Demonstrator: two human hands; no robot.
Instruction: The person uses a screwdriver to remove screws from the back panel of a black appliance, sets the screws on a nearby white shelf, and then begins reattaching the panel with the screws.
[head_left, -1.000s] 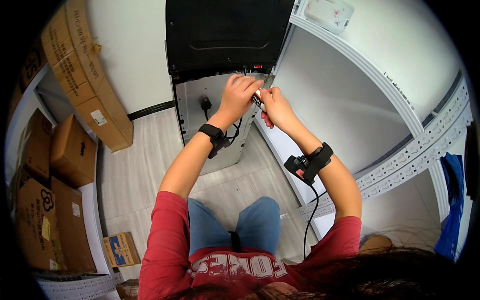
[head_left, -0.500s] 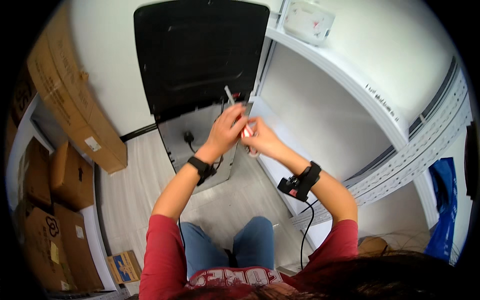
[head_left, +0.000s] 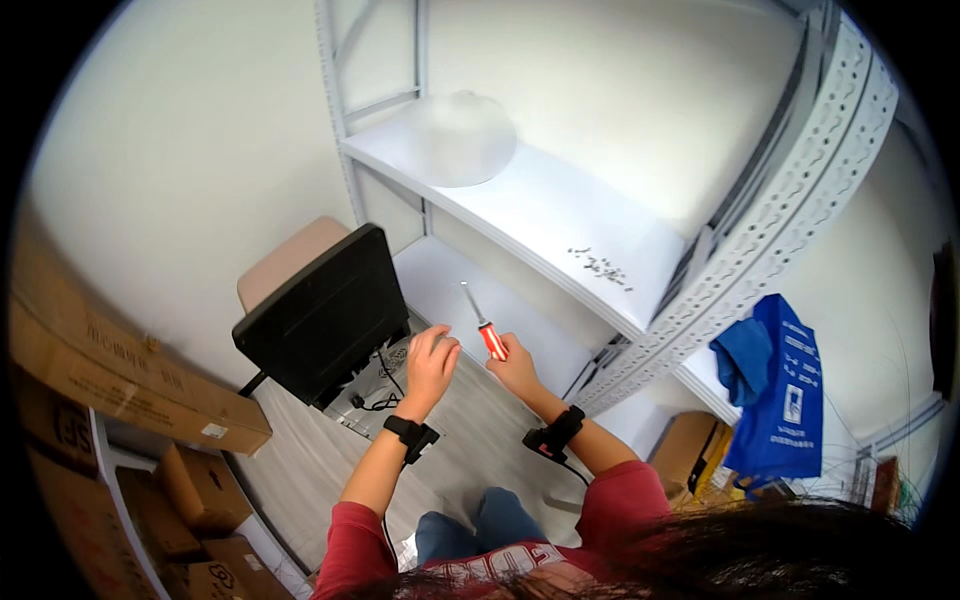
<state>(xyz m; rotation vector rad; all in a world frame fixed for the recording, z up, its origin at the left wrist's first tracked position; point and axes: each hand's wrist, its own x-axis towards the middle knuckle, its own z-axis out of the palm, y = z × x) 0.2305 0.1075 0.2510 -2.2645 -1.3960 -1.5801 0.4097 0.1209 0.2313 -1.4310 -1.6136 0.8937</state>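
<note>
My right hand (head_left: 517, 370) is closed around the red-and-white handle of a screwdriver (head_left: 492, 341). Its metal shaft points up and away to the left. Beside it, my left hand (head_left: 430, 370) is raised with its fingers curled together; anything in them is too small to make out. Just left of that hand stands an appliance with a large black panel (head_left: 325, 310) on top. Dark cables (head_left: 380, 402) hang at its grey metal back, below the panel.
Ahead is a white metal rack (head_left: 560, 225). Small dark screw-like pieces (head_left: 600, 268) lie scattered on its shelf, near a translucent round object (head_left: 462, 140). A blue bag (head_left: 790, 400) hangs at right. Cardboard boxes (head_left: 205, 490) fill the left shelves, and a long carton (head_left: 140, 370) leans there.
My view has swung right and up toward the rack. Both hands have come away from the appliance and moved apart; the right one now has the screwdriver alone.
</note>
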